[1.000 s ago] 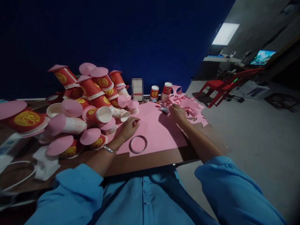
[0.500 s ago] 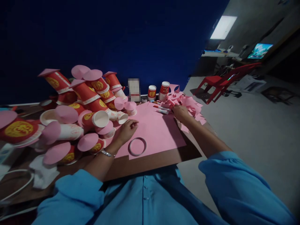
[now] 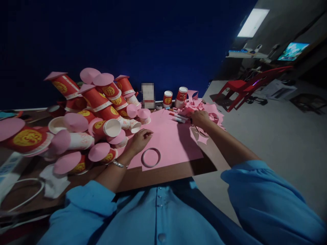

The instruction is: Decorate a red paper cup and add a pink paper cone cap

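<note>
Pink paper sheets [image 3: 173, 139] lie on the brown table [image 3: 163, 177]. A thin round ring [image 3: 151, 166] rests flat near their front edge. My left hand [image 3: 140, 140] hovers over or rests on the left part of the sheets, its fingers curled together; whether something small is between them is too small to tell. My right hand [image 3: 200, 118] is at the right, by the pink paper scraps [image 3: 212, 113] and the right ends of several markers [image 3: 178, 117]. Its fingertips point away and are hidden, with a dark thin object just below them.
Red and white paper cups with pink cone tops [image 3: 97, 102] are piled at the left. Two red cups [image 3: 168, 98] stand upside down at the back. A white cloth [image 3: 53, 180] and white cable lie front left. A red chair [image 3: 245, 88] stands beyond, right.
The view has shifted slightly. My right hand has shifted slightly at the edge of the scraps, and a star-shaped pink scrap below it shows more fully. My left hand stays much the same.
</note>
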Demonstrator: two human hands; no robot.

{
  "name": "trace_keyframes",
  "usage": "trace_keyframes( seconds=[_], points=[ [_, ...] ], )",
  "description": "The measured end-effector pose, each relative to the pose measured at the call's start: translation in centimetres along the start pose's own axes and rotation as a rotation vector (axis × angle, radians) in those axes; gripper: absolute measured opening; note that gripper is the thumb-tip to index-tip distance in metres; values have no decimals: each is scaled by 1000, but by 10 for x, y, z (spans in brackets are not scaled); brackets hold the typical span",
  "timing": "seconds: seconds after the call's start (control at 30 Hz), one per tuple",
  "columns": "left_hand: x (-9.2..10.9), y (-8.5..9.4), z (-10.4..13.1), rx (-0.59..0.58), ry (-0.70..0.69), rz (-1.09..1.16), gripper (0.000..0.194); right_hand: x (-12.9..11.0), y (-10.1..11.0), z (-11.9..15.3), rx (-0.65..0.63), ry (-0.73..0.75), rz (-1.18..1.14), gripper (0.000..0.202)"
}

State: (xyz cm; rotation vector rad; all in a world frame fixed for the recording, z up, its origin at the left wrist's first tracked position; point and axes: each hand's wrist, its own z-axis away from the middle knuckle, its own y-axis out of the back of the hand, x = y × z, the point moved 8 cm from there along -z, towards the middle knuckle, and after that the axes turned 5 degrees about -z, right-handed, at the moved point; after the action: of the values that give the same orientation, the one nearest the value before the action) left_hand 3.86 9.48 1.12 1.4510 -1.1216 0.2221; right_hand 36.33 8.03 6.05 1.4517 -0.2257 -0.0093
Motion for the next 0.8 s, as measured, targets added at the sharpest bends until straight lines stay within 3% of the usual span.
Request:
trace_keyframes(
  seconds=[0.33,0.4,0.5,0.53,0.67,0.8],
  points=[
    [0,-2,1,-26,35,12,17,23,34,16,58,-19,4,30],
    [0,-3,1,-30,47,8,17,23,31,21,92,27,-224,33],
    [3,0,-1,-43,66,-5,18,8,14,32,87,181,-1001,44],
    [5,2,-2,-51,74,-10,19,-2,6,37,55,224,-1135,46],
    [20,8,-1,-158,76,-96,21,-44,-23,60,-26,286,-1402,49],
    [42,4,19,-395,-55,-252,25,-68,-34,76,20,255,-1462,46]
  ],
)
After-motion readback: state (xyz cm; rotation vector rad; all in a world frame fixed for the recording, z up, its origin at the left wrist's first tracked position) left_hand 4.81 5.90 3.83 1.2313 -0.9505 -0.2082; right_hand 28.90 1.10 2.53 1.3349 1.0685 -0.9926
